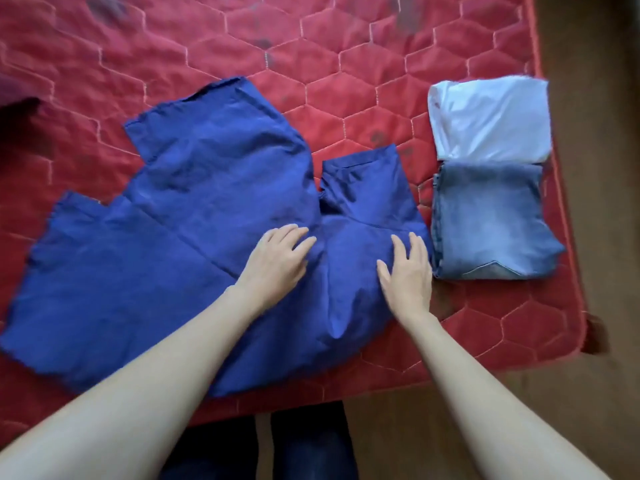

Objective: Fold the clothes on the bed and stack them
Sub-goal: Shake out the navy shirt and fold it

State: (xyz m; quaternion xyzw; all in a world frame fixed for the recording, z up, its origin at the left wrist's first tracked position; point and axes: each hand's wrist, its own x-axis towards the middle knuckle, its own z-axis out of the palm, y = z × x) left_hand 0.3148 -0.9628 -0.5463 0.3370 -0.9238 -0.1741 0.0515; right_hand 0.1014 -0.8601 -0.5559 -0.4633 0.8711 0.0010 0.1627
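Note:
A dark blue shirt [180, 237] lies spread flat across the red quilted bed [346, 64], one sleeve pointing up and left, the other up and right. My left hand [277, 261] rests flat on the shirt's middle with fingers straight. My right hand [407, 271] presses flat on the shirt's right part, close to its edge. To the right sit folded light blue jeans [491, 220] and, just beyond them, a folded white garment [488, 116], side by side near the bed's right edge.
The bed's right edge [568, 237] and near edge border a brown floor [606, 133]. A dark red cloth [14, 95] shows at the far left. My legs in dark trousers [263, 445] stand against the bed's near edge.

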